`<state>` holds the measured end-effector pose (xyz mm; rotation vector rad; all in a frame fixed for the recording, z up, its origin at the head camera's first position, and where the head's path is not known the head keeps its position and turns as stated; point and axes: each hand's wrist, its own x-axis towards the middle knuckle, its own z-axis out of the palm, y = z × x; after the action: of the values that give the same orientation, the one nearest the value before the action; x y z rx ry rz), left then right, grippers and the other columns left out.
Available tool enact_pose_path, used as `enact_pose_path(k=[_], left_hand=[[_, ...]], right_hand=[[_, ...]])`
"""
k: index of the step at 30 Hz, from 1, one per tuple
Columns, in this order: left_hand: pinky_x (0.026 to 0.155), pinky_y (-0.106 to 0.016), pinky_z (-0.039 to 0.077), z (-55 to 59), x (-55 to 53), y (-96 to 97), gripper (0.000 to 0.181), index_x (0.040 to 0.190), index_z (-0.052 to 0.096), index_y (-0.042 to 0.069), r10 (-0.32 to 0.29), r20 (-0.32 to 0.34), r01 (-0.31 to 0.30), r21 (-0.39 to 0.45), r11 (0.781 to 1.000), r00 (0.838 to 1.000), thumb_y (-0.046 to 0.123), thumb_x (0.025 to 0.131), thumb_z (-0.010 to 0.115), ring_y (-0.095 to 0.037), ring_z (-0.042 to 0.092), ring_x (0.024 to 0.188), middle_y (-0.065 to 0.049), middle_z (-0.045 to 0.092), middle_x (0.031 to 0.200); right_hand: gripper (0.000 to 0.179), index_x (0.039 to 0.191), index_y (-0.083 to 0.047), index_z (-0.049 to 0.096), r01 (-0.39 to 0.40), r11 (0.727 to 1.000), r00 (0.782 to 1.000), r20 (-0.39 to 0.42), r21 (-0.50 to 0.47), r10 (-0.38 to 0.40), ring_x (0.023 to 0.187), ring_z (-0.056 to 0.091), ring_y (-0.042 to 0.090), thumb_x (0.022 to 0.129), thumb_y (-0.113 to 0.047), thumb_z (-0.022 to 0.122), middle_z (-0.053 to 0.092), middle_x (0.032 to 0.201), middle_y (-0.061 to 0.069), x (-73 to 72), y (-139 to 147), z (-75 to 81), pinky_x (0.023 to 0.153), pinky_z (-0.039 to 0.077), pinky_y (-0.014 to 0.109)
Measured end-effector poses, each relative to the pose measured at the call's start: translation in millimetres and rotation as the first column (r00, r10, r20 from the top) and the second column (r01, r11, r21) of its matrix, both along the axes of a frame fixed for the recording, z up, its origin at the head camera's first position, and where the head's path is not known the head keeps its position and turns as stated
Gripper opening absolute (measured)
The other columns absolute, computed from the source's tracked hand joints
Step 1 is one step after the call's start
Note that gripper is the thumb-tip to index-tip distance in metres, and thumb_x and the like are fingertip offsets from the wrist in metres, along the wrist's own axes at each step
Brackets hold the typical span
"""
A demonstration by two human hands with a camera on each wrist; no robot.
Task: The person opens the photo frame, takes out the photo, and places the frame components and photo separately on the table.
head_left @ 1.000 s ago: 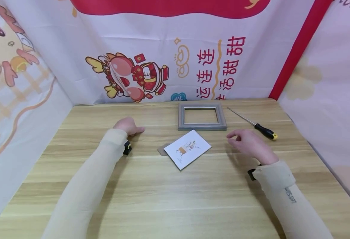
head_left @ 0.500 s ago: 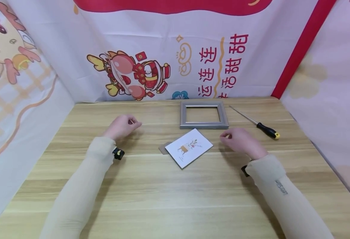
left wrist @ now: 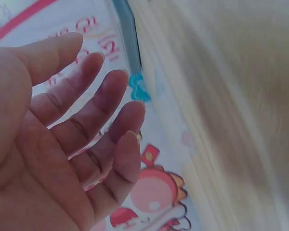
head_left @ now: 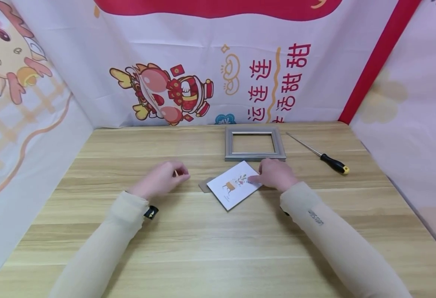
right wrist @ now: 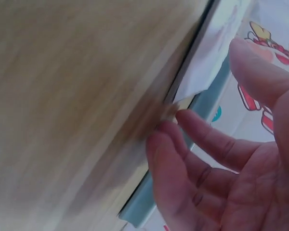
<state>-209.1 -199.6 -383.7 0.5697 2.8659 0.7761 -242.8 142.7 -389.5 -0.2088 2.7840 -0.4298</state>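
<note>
A white card (head_left: 230, 188) printed with a brown animal and leaves lies askew at the middle of the table, over a small grey-brown piece (head_left: 204, 185) that shows at its left corner. My right hand (head_left: 276, 174) is at the card's right corner, its thumb over the printed face in the head view. In the right wrist view the thumb and fingers stand apart around the corner of the card (right wrist: 202, 67), without pinching it. Left of the card, my left hand (head_left: 162, 179) hovers with relaxed, slightly bent fingers; the left wrist view shows its palm holding nothing.
Behind the card lies a silver-grey picture frame (head_left: 255, 157) with an open middle. To its right is a screwdriver (head_left: 333, 164) with a black and yellow handle. Printed cloth (head_left: 203, 37) walls in the wooden table (head_left: 203, 256) at the back and sides.
My right hand has moved left from beside the card to its right corner. My left hand first drew back a little, then came nearer the card. Card, frame and screwdriver stay put.
</note>
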Motion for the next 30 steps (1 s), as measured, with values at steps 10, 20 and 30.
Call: enact_pose_path(k=[10, 20, 30], left_hand=[[0.071, -0.031, 0.049, -3.1, 19.1, 27.3, 0.011, 0.098, 0.073, 0.018, -0.095, -0.058, 0.091, -0.071, 0.993, 0.994, 0.028, 0.095, 0.069, -0.012, 0.056, 0.079, 0.007, 0.064, 0.089], [0.071, -0.031, 0.049, -6.0, 20.9, 32.1, 0.010, 0.096, 0.072, 0.020, -0.092, -0.062, 0.088, -0.074, 0.993, 0.994, 0.030, 0.094, 0.070, -0.012, 0.056, 0.078, 0.008, 0.064, 0.090], [0.069, -0.031, 0.047, -5.6, 19.8, 32.4, 0.012, 0.096, 0.073, 0.019, -0.092, -0.070, 0.086, -0.076, 0.993, 0.993, 0.030, 0.094, 0.070, -0.012, 0.055, 0.076, 0.007, 0.064, 0.089]], right_hand=[[0.050, 0.072, -0.009, 0.068, -0.008, 0.997, 0.999, 0.031, 0.074, 0.005, 0.062, 0.047, 0.019, 0.080, -0.058, 0.076, 0.047, 0.064, 0.001, -4.6, -7, -0.2, 0.056, 0.037, 0.032], [0.050, 0.097, -0.005, 0.072, 0.005, 1.000, 0.998, 0.056, 0.030, -0.007, 0.077, 0.055, 0.023, 0.078, -0.051, 0.081, 0.065, 0.086, 0.005, -11.2, -7, -6.1, 0.064, 0.042, 0.034], [0.042, 0.093, -0.009, 0.062, -0.012, 1.000, 1.000, 0.021, -0.020, 0.013, 0.080, 0.054, 0.023, 0.078, -0.042, 0.084, 0.061, 0.087, 0.006, -15.1, -8, -6.0, 0.068, 0.044, 0.035]])
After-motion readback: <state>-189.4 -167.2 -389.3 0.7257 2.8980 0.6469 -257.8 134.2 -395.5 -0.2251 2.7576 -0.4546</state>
